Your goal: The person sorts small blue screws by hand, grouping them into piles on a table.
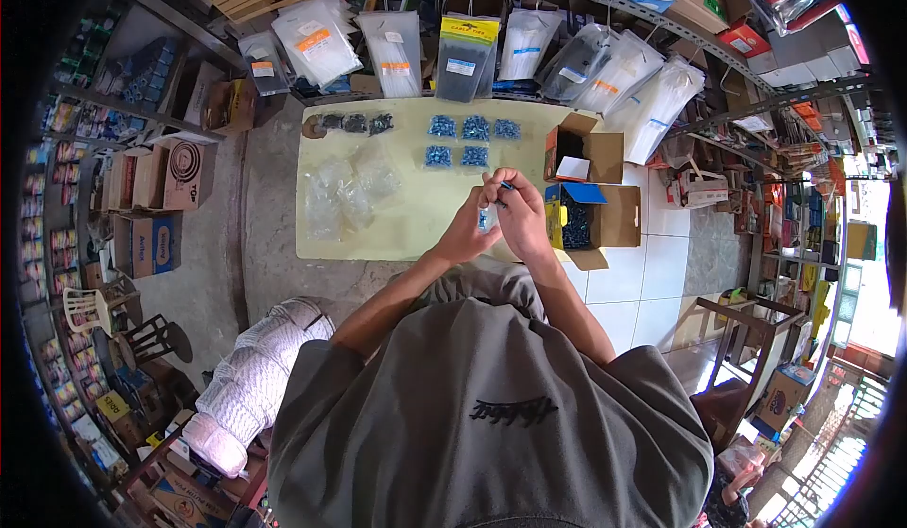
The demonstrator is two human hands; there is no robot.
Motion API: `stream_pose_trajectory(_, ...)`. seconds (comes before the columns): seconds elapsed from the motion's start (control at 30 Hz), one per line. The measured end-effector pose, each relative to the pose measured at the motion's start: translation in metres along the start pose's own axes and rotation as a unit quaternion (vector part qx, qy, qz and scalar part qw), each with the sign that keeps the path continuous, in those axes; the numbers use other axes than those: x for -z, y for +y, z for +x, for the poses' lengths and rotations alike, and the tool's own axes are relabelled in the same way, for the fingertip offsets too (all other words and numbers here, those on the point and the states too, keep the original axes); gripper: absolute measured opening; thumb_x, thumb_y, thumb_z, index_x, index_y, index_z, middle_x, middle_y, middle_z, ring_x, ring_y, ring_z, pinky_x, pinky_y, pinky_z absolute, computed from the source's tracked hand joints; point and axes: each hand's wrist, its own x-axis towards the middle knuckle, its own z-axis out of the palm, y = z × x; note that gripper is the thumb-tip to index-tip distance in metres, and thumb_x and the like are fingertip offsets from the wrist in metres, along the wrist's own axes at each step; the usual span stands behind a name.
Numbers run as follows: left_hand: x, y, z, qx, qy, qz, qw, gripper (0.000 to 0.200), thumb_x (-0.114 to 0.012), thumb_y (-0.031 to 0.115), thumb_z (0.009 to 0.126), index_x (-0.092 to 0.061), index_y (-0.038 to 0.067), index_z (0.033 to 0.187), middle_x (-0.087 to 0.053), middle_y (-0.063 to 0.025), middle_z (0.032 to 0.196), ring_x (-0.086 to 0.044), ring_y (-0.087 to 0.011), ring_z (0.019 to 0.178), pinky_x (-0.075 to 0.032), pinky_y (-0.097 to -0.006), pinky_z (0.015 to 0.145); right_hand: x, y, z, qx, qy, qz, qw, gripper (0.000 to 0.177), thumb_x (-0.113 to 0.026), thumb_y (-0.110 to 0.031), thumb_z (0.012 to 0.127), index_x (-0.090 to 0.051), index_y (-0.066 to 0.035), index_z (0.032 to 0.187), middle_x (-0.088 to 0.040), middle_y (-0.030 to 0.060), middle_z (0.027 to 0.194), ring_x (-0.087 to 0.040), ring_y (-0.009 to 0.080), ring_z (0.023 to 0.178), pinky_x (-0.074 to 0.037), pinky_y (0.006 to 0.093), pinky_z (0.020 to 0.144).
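My left hand (pixel 469 233) is closed on a small clear plastic bag (pixel 485 219) with some blue pieces showing inside. Right beside it, fingers pinched near the bag's top, my right hand (pixel 522 216) holds a small blue piece (pixel 507 185); its exact kind is too small to tell. To the right of my hands, an open cardboard box (pixel 614 214) holds many dark blue pieces (pixel 575 227). Filled bags of blue pieces (pixel 475 128) lie in two rows beyond my hands. Loose clear bags (pixel 351 193) are spread on the table's left part.
The pale yellow table (pixel 416 235) carries bags of black pieces (pixel 355 124) at its far left. Another open box (pixel 606 155) stands at the far right corner. Packs of cable ties (pixel 466 56) hang from a metal rack beyond. A wrapped rope roll (pixel 260 367) stands at left.
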Motion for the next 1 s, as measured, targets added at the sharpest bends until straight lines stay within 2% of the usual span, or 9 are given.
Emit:
stream_pose_trajectory(0.13, 0.001, 0.008, -0.001, 0.008, 0.014, -0.027, 1.000, 0.044, -0.062, 0.006, 0.075, -0.039, 0.000, 0.112, -0.045, -0.0158, 0.099, -0.052, -0.0337, 0.097, -0.044, -0.0393, 0.085, -0.003, -0.004, -0.001, 0.010, 0.002, -0.019, 1.000, 0.020, -0.038, 0.004, 0.086, -0.051, 0.001, 0.101, -0.050, 0.0072, 0.086, -0.048, 0.0156, 0.085, -0.039, 0.0306, 0.089)
stream_pose_trajectory(0.2, 0.003, 0.006, -0.002, 0.026, -0.009, -0.005, 1.000, 0.046, -0.061, 0.006, 0.076, -0.039, -0.001, 0.115, -0.047, -0.0180, 0.105, -0.053, -0.0345, 0.104, -0.043, -0.0398, 0.088, -0.006, -0.007, -0.002, 0.000, -0.005, 0.015, 1.000, 0.020, -0.038, 0.004, 0.085, -0.051, 0.001, 0.101, -0.049, 0.0070, 0.085, -0.048, 0.0156, 0.088, -0.036, 0.0315, 0.096)
stream_pose_trajectory(0.3, 0.002, 0.003, -0.002, 0.047, -0.022, -0.021, 0.998, 0.048, -0.061, 0.006, 0.076, -0.038, -0.001, 0.118, -0.048, -0.0201, 0.112, -0.052, -0.0349, 0.109, -0.043, -0.0397, 0.092, -0.003, -0.005, 0.000, 0.005, -0.007, 0.016, 1.000, 0.021, -0.038, 0.005, 0.084, -0.051, 0.002, 0.100, -0.050, 0.0069, 0.084, -0.047, 0.0158, 0.089, -0.036, 0.0328, 0.099)
stream_pose_trajectory(0.53, 0.003, -0.001, -0.003, 0.050, -0.030, -0.012, 0.998, 0.053, -0.061, 0.006, 0.076, -0.035, -0.002, 0.122, -0.048, -0.0208, 0.114, -0.051, -0.0354, 0.113, -0.040, -0.0400, 0.096, 0.002, -0.001, 0.003, 0.005, -0.008, 0.038, 0.999, 0.022, -0.036, 0.007, 0.082, -0.049, 0.002, 0.100, -0.050, 0.0073, 0.083, -0.050, 0.0166, 0.084, -0.035, 0.0352, 0.101)
stream_pose_trajectory(0.73, 0.003, 0.003, 0.000, 0.022, -0.005, 0.018, 1.000, 0.048, -0.061, 0.005, 0.076, -0.037, -0.001, 0.117, -0.048, -0.0217, 0.116, -0.051, -0.0375, 0.112, -0.040, -0.0407, 0.096, -0.005, -0.006, -0.001, -0.010, 0.014, 0.027, 1.000, 0.022, -0.034, 0.006, 0.084, -0.049, 0.003, 0.100, -0.052, 0.0071, 0.082, -0.051, 0.0171, 0.084, -0.039, 0.0371, 0.102)
stream_pose_trajectory(0.83, 0.003, 0.005, -0.001, 0.030, -0.005, 0.025, 0.999, 0.047, -0.061, 0.006, 0.076, -0.037, -0.002, 0.116, -0.049, -0.0224, 0.115, -0.051, -0.0386, 0.112, -0.040, -0.0415, 0.095, 0.000, -0.005, -0.001, -0.001, -0.009, 0.020, 1.000, 0.022, -0.034, 0.007, 0.085, -0.049, 0.003, 0.100, -0.054, 0.0080, 0.083, -0.057, 0.0204, 0.090, -0.044, 0.0372, 0.098)
stream_pose_trajectory(0.9, 0.003, 0.003, -0.002, 0.050, -0.013, -0.012, 0.999, 0.045, -0.061, 0.006, 0.076, -0.039, -0.002, 0.114, -0.050, -0.0224, 0.112, -0.052, -0.0383, 0.111, -0.041, -0.0418, 0.095, 0.000, -0.006, -0.002, -0.034, 0.022, 0.001, 0.999, 0.023, -0.034, 0.009, 0.085, -0.050, 0.002, 0.100, -0.055, 0.0093, 0.084, -0.060, 0.0264, 0.101, -0.046, 0.0374, 0.096)
stream_pose_trajectory(1.0, 0.001, -0.004, -0.003, 0.033, -0.002, -0.008, 0.999, 0.043, -0.061, 0.006, 0.076, -0.040, 0.000, 0.113, -0.051, -0.0220, 0.110, -0.052, -0.0383, 0.110, -0.041, -0.0423, 0.094, 0.005, -0.005, -0.002, -0.036, 0.010, -0.016, 0.999, 0.023, -0.034, 0.009, 0.085, -0.050, 0.002, 0.100, -0.057, 0.0100, 0.085, -0.060, 0.0318, 0.109, -0.048, 0.0378, 0.094)
